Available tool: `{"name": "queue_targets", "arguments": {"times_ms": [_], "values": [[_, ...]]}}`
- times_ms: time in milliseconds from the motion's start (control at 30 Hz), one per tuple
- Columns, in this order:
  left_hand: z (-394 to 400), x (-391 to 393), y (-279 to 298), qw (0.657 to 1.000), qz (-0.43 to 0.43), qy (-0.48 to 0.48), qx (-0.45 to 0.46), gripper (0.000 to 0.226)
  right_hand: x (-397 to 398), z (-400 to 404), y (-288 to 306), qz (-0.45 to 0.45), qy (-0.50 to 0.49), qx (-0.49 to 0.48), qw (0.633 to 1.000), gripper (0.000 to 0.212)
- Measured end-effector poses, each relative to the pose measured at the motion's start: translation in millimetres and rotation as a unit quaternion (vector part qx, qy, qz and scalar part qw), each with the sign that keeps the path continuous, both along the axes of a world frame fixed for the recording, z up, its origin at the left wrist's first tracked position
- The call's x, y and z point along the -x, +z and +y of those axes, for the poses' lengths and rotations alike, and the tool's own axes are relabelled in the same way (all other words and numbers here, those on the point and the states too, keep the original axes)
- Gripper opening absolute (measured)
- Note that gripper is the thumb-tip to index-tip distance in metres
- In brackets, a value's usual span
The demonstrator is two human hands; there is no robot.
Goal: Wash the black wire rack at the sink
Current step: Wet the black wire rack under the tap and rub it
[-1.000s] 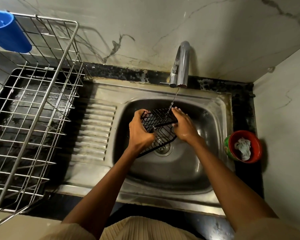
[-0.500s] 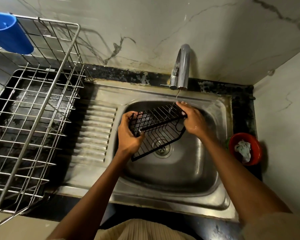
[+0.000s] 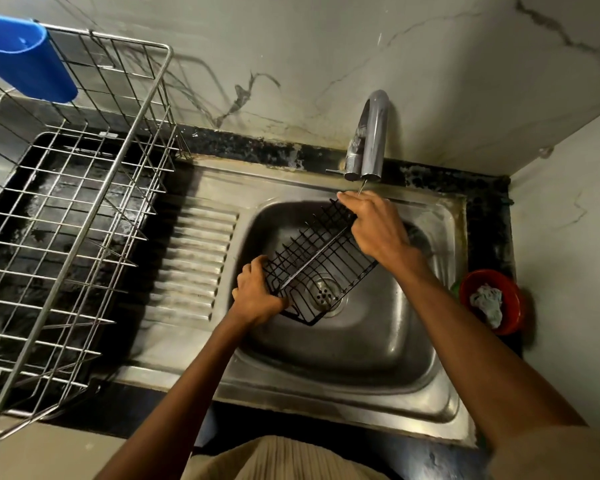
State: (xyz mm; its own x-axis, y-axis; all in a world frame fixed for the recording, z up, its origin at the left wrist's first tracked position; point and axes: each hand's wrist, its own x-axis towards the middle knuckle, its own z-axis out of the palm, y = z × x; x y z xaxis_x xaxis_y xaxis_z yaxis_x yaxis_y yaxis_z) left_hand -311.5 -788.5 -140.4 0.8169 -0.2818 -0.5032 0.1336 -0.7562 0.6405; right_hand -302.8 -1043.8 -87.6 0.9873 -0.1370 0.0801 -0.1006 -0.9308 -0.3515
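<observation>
The black wire rack (image 3: 317,265) is held above the basin of the steel sink (image 3: 343,344), tilted on a diagonal that runs from 7 o'clock up to 1 o'clock, over the drain (image 3: 324,294). The left hand (image 3: 257,294) grasps the rack's lower end at 7 o'clock, fingers curled round the edge wires. The right hand (image 3: 374,225) grips the upper end at 1 o'clock, fingers bent over the top wires, directly under the tap (image 3: 369,136). A thin stream of water (image 3: 361,187) falls from the spout onto the right hand's fingers. At 9 o'clock of the basin lies the ribbed drainboard (image 3: 194,265), and beyond it a large silver wire dish basket (image 3: 70,216) with a blue plastic cup (image 3: 25,58) hung on its far corner at 11 o'clock. At 3 o'clock of the sink, on the dark counter, sits 1 red bowl (image 3: 489,299) holding a crumpled pale cloth (image 3: 487,299).
</observation>
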Motion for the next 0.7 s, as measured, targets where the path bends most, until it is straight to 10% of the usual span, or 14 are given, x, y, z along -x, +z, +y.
{"name": "queue_targets", "arguments": {"times_ms": [167, 333, 700], "values": [[-45.8, -11.2, 20.0, 0.998, -0.024, -0.064, 0.002, 0.099, -3.5, 14.1, -0.3, -0.001, 0.117, 0.046, 0.992, 0.060], [-76.1, -20.1, 28.7, 0.984, -0.004, 0.096, 0.151, 0.068, -1.8, 24.7, 2.3, -0.054, 0.163, 0.021, 0.985, 0.064], [-69.8, -13.3, 26.0, 0.967, -0.040, 0.113, 0.226, 0.066, 9.9, -1.5, -6.5, 0.055, -0.143, -0.161, 0.975, 0.058]]}}
